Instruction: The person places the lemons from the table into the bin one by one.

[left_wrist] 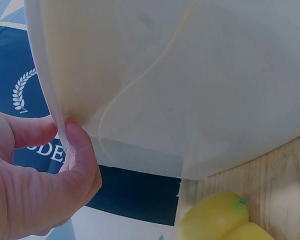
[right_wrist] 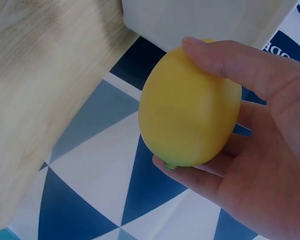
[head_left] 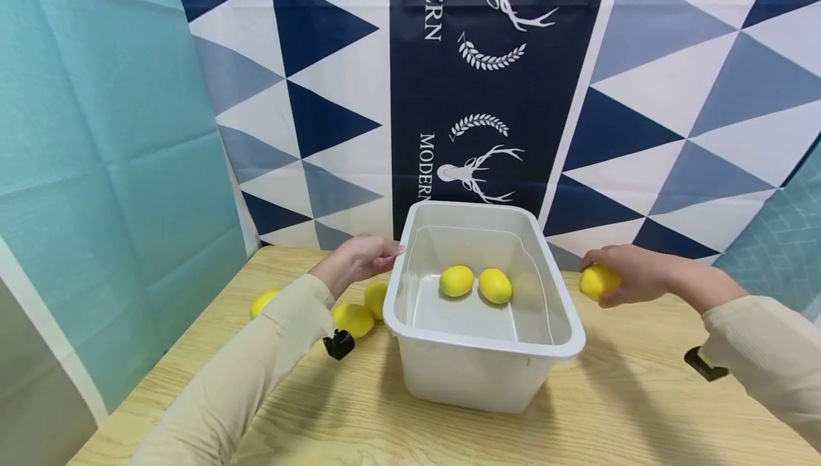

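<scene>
A white plastic bin (head_left: 465, 373) stands on the wooden table with two lemons inside, one lemon (head_left: 457, 281) beside another lemon (head_left: 495, 286). My left hand (head_left: 364, 259) pinches the bin's left rim between thumb and fingers, as the left wrist view shows closely. To the right of the bin, my right hand (head_left: 635, 275) holds a yellow lemon (right_wrist: 190, 110) above the table, thumb on one side and fingers round the other. That lemon has a green tip, seen in the right wrist view.
Left of the bin, several lemons lie on the table, among them a lemon (head_left: 353, 320) near my left wrist and a lemon (head_left: 264, 303) partly behind the sleeve. A patterned cloth (head_left: 333, 95) hangs behind the table (head_left: 359, 416). A teal cloth (head_left: 109, 152) hangs at left.
</scene>
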Action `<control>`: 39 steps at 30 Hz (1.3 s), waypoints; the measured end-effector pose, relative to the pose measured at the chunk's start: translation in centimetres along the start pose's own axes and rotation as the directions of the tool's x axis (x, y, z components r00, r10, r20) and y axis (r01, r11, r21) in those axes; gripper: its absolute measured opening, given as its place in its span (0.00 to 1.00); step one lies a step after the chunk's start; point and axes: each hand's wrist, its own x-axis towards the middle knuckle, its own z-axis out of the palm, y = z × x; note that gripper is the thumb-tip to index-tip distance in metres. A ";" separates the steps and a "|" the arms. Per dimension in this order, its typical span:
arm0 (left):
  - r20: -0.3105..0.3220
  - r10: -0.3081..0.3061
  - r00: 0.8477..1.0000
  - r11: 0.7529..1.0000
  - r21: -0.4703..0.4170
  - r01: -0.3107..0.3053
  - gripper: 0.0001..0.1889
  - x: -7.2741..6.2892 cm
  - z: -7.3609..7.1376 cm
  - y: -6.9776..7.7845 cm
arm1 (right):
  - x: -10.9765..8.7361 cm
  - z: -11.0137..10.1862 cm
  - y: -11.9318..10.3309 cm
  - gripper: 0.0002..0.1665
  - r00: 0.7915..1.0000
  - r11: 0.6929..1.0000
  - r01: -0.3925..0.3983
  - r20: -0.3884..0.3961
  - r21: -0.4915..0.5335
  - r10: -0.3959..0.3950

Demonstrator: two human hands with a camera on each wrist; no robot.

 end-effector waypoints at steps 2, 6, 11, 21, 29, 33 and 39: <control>0.001 -0.004 1.000 1.000 0.001 0.004 0.21 0.1 0.0 -0.1 | -0.1 -0.2 -0.1 0.28 1.000 1.000 -0.009 0.013 -0.005 0.009; 0.000 -0.003 1.000 1.000 0.005 0.003 0.21 0.2 0.1 -0.2 | -0.4 -0.6 -0.2 0.28 0.999 1.000 -0.021 0.032 -0.021 0.022; 0.001 0.002 1.000 1.000 0.005 -0.002 0.21 0.2 0.0 0.0 | -0.7 -1.3 -0.2 0.28 1.000 0.999 -0.012 0.025 -0.044 0.014; -0.007 -0.009 1.000 1.000 -0.008 0.009 0.21 0.0 0.1 0.1 | -0.6 -2.6 -1.0 0.28 1.000 0.996 0.015 -0.020 -0.088 -0.017; -0.014 -0.005 1.000 1.000 -0.005 0.005 0.21 -0.2 0.2 0.0 | -0.5 -3.8 -2.0 0.29 0.997 0.993 0.031 -0.061 -0.117 -0.038; -0.009 -0.004 1.000 1.000 -0.004 0.004 0.21 -0.2 0.2 0.0 | -0.2 -4.2 -2.6 0.29 0.994 0.991 0.041 -0.094 -0.126 -0.054; -0.005 -0.002 1.000 1.000 -0.001 0.002 0.22 -0.2 0.2 0.0 | 0.1 -4.7 -3.4 0.29 0.982 0.986 0.069 -0.164 -0.150 -0.094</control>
